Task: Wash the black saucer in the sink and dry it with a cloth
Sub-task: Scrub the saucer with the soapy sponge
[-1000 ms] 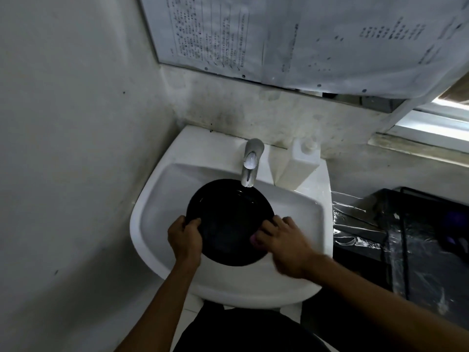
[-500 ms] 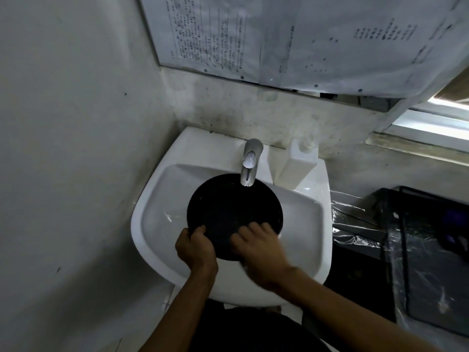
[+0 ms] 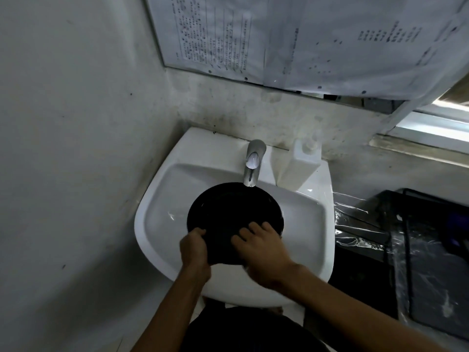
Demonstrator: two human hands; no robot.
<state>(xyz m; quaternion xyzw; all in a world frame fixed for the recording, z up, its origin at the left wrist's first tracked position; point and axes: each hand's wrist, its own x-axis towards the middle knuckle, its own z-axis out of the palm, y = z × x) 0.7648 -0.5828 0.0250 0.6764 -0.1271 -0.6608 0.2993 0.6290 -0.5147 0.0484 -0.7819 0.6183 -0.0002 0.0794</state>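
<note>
The black saucer [image 3: 228, 212] is held flat over the white sink [image 3: 157, 219], its far rim just under the chrome tap [image 3: 252, 166]. My left hand [image 3: 194, 247] grips the saucer's near-left rim, thumb on top. My right hand [image 3: 261, 246] lies on the saucer's near part with its fingers spread flat on the dark surface. I cannot tell whether water is running. No cloth is in sight.
A white soap bottle [image 3: 300, 166] stands on the sink's back right ledge. To the right sits a dark box wrapped in clear plastic [image 3: 406, 237]. A wall closes in on the left, and papers hang on a board [image 3: 279, 36] above the sink.
My right hand has slid from the saucer's right rim onto its near surface. My left hand has shifted along the rim toward me, and the saucer sits a little nearer the tap.
</note>
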